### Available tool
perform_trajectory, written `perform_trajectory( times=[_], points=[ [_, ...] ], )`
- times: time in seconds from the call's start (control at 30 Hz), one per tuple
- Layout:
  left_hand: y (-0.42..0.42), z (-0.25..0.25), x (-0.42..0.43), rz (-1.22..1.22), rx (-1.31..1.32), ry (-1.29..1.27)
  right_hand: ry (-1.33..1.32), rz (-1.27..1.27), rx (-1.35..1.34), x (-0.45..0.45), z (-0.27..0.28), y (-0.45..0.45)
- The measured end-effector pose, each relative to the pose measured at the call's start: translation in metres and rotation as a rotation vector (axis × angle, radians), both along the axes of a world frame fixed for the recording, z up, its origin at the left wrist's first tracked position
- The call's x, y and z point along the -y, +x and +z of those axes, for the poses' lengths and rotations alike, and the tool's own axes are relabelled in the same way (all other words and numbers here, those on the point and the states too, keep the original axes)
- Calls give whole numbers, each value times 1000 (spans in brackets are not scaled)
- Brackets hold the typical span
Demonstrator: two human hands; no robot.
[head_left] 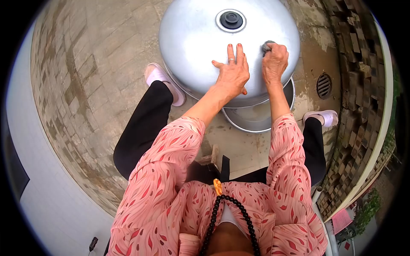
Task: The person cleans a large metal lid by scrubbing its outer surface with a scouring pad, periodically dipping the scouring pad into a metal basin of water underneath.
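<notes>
A large domed silver pot lid (pixel 192 38) with a black knob (pixel 231 19) fills the top middle of the head view. My left hand (pixel 232 76) lies on the lid's near side with its fingers spread, holding nothing. On the right side of the lid, my right hand (pixel 274 63) is closed around a grey scouring pad (pixel 267 47), pressed to the metal. The pad looks like steel wool and is mostly hidden by the fingers. Beneath the lid, a round metal basin (pixel 245 123) sticks out on the near side.
My feet, in pale sandals (pixel 328 117), stand either side of the basin on a wet paved floor (pixel 115 47). A round drain grate (pixel 324 85) lies to the right, beside stacked bricks (pixel 358 94). Part of a wooden stool (pixel 210 158) shows below me.
</notes>
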State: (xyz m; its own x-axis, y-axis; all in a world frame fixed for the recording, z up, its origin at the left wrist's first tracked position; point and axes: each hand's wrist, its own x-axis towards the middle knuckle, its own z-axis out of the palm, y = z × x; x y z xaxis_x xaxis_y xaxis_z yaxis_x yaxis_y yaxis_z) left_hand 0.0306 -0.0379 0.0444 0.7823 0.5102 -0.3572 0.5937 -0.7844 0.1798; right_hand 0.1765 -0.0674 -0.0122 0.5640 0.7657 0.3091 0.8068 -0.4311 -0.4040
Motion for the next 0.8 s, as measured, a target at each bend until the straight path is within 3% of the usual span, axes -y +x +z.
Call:
perform_trajectory(
  times=[0.17, 0.3, 0.33, 0.47, 0.7, 0.8],
  points=[
    [-5, -5, -1, -24, 26, -3, 107, 303, -99, -24, 0, -6],
    [-2, -5, 0, -7, 51, -6, -31, -193, -142, -26, -6, 69],
    [-1, -4, 1, -2, 38, -13, -90, -150, 26, -30, -16, 70],
    [1, -4, 1, 7, 0, -37, 27, 172, -9, -68, -3, -1],
    [9, 0, -1, 16, -42, -64, -142, -150, -46, -28, -13, 116],
    [8, -3, -1, 37, 34, -63, 109, -175, -278, 22, -16, 114]
  ],
)
